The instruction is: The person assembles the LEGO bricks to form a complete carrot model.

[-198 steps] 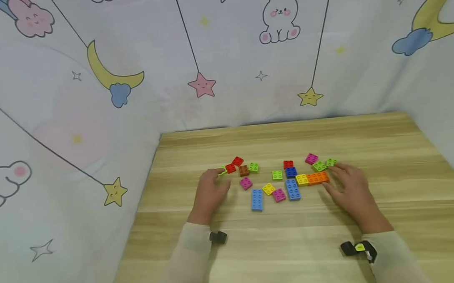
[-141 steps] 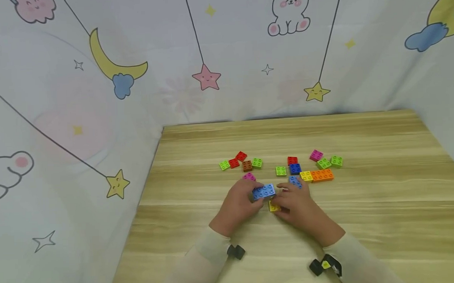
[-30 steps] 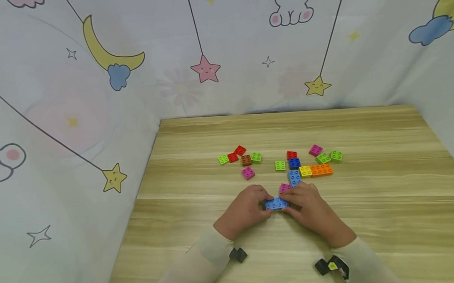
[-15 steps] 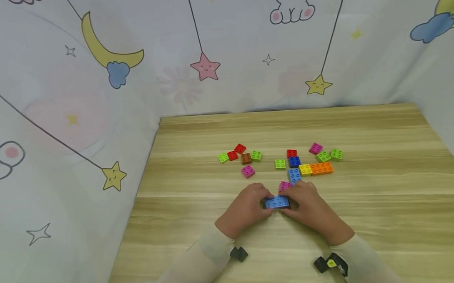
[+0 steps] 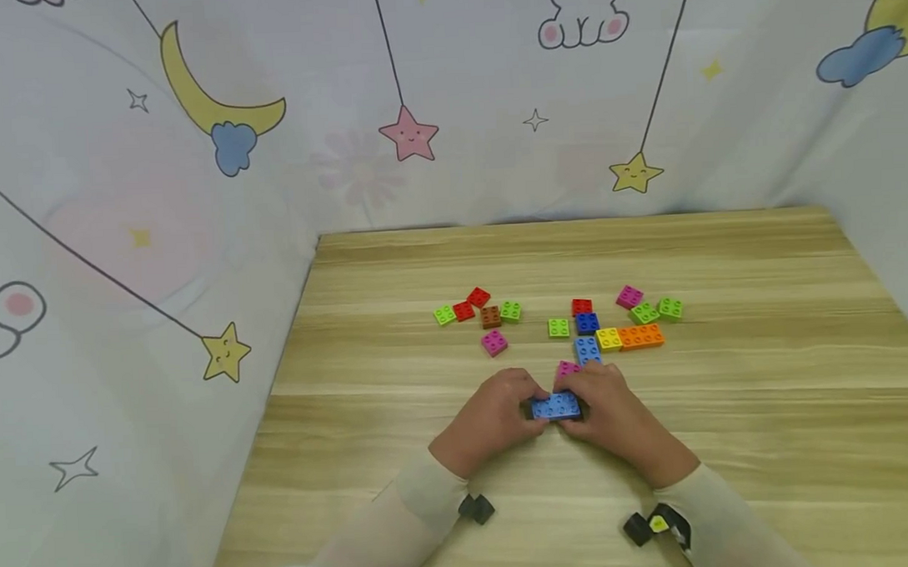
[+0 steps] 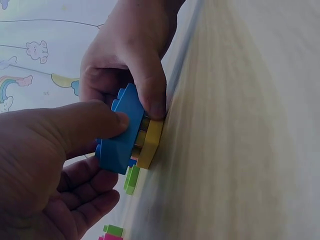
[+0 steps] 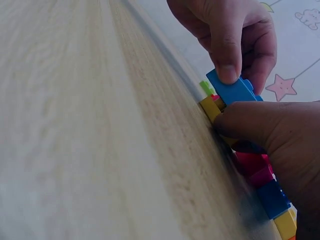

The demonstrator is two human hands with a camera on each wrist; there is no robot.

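On the table [image 5: 765, 389], our L hand [image 5: 492, 414] pinches the blue brick [image 5: 556, 407] over the yellow brick [image 6: 152, 143] our R hand [image 5: 615, 415] pinches; not flush, so we're prob. mid-joining; next needs aligning & pressing.

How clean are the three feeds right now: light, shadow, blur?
Head: bright, even light, the held blue brick showing its studs. Left wrist: dimmer, but the edges of that brick and of the yellow brick read clearly, while the table looks soft. Right wrist: also dim, near tabletop blurred, dark shadow beside the magenta brick.
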